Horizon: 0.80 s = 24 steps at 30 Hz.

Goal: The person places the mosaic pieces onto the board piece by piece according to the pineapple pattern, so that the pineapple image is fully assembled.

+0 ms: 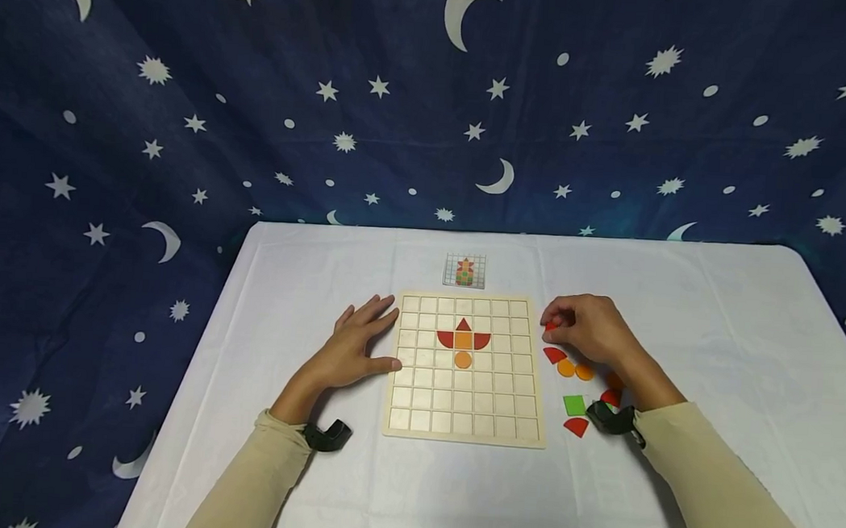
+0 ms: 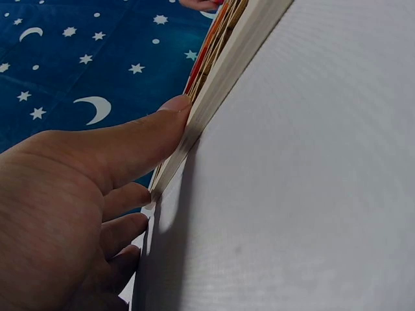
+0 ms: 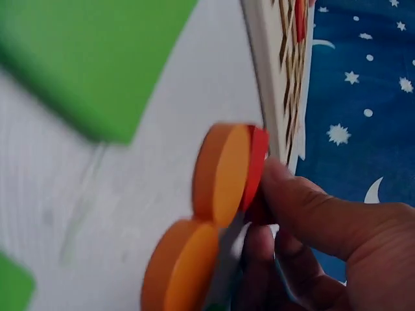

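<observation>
A pale gridded wooden board (image 1: 413,421) lies on the table. On it are a red triangle (image 1: 464,325), an orange square (image 1: 463,340), an orange disc (image 1: 463,360) and a red quarter-circle piece on each side of the square. My left hand (image 1: 356,345) rests along the board's left edge, fingers spread; in the left wrist view its thumb (image 2: 149,139) touches the side. Just right of the board, my right hand (image 1: 594,327) pinches a small red piece (image 1: 552,326) between thumb and fingers, which partly hide it.
A small pattern card (image 1: 464,271) lies beyond the board. Right of the board are loose pieces: red quarter circles (image 1: 576,427), orange discs (image 1: 566,368) and a green square (image 1: 574,406). My right wrist partly covers some. A dark star-patterned cloth (image 1: 401,150) hangs behind the white table (image 1: 452,500).
</observation>
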Each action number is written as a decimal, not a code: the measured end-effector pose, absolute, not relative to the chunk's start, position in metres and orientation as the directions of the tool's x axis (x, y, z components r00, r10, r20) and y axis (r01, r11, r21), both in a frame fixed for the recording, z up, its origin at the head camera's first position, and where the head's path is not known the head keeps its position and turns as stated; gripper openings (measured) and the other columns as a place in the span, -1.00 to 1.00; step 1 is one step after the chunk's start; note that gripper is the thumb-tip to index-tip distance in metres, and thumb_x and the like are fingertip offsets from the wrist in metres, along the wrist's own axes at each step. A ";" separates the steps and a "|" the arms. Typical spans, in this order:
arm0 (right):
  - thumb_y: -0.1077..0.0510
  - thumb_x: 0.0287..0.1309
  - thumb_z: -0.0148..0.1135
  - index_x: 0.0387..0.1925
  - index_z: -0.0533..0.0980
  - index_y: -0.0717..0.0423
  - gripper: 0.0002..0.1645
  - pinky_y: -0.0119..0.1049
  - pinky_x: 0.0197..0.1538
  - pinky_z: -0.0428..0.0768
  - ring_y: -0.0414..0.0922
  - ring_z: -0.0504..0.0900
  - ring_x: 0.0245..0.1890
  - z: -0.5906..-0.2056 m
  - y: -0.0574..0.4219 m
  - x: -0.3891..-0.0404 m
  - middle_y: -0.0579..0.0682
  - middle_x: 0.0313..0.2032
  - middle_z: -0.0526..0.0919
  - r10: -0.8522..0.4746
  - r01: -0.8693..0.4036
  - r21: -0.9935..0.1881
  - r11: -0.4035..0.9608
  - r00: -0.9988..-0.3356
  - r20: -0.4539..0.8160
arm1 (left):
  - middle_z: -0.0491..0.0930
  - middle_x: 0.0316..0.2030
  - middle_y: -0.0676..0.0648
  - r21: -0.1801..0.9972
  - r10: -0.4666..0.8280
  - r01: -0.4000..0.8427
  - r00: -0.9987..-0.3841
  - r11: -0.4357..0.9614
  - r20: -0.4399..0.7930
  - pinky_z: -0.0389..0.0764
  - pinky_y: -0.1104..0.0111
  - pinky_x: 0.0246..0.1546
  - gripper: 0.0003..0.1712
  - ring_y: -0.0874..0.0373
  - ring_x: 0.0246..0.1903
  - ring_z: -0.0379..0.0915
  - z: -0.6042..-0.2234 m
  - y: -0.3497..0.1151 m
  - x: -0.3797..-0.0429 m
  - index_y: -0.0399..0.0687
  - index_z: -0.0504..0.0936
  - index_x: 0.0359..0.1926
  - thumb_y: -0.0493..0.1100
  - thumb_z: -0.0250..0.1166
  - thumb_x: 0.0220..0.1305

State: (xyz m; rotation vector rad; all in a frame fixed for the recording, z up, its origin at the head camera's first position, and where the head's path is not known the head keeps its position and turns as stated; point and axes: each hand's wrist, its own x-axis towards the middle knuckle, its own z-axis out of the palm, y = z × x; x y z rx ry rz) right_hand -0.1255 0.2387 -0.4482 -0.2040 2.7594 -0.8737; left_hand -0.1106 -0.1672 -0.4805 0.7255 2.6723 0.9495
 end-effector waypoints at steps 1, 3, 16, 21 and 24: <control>0.21 0.06 0.56 -0.24 0.72 0.01 -0.80 -0.24 -0.21 0.49 -0.07 0.51 -0.33 -0.448 0.238 -0.125 -0.06 -0.44 0.61 -0.214 -0.075 -0.584 0.808 -0.961 -0.174 | 0.07 0.61 -0.11 0.640 0.518 0.380 -0.855 0.668 -0.032 -0.26 -0.18 0.55 0.04 -0.10 0.63 -0.19 -0.480 -0.167 -0.110 -0.16 0.29 0.52 0.11 0.54 0.14; 0.22 0.06 0.56 -0.25 0.71 0.03 -0.80 -0.25 -0.23 0.50 -0.08 0.52 -0.34 -0.447 0.236 -0.123 -0.07 -0.44 0.61 -0.220 -0.085 -0.590 0.803 -0.962 -0.161 | 0.08 0.60 -0.12 0.644 0.519 0.385 -0.854 0.662 -0.023 -0.25 -0.20 0.54 0.04 -0.12 0.63 -0.18 -0.481 -0.167 -0.110 -0.18 0.29 0.52 0.10 0.54 0.13; 0.15 0.18 0.48 -0.12 0.73 0.07 -0.78 -0.30 -0.35 0.62 -0.11 0.67 -0.43 -0.442 0.218 -0.109 0.02 -0.34 0.73 -0.151 0.015 -0.738 0.674 -0.976 -0.158 | 0.07 0.61 -0.10 0.632 0.514 0.378 -0.857 0.676 -0.036 -0.26 -0.17 0.55 0.04 -0.09 0.63 -0.19 -0.483 -0.168 -0.110 -0.16 0.28 0.53 0.13 0.53 0.15; 0.16 0.16 0.49 -0.17 0.74 0.04 -0.81 -0.31 -0.26 0.61 -0.18 0.69 -0.43 -0.444 0.204 -0.105 -0.06 -0.37 0.75 -0.175 -0.001 -0.760 0.650 -0.973 -0.149 | 0.07 0.61 -0.09 0.636 0.513 0.375 -0.858 0.674 -0.039 -0.27 -0.16 0.56 0.04 -0.08 0.63 -0.20 -0.483 -0.168 -0.110 -0.16 0.28 0.53 0.13 0.53 0.15; 0.20 0.18 0.45 -0.10 0.75 0.02 -0.77 -0.25 -0.16 0.59 -0.17 0.67 -0.35 -0.445 0.196 -0.102 -0.08 -0.31 0.76 -0.199 -0.011 -0.753 0.658 -0.967 -0.159 | 0.07 0.61 -0.10 0.637 0.512 0.373 -0.858 0.675 -0.040 -0.27 -0.16 0.56 0.04 -0.08 0.63 -0.20 -0.482 -0.168 -0.111 -0.15 0.28 0.53 0.13 0.53 0.15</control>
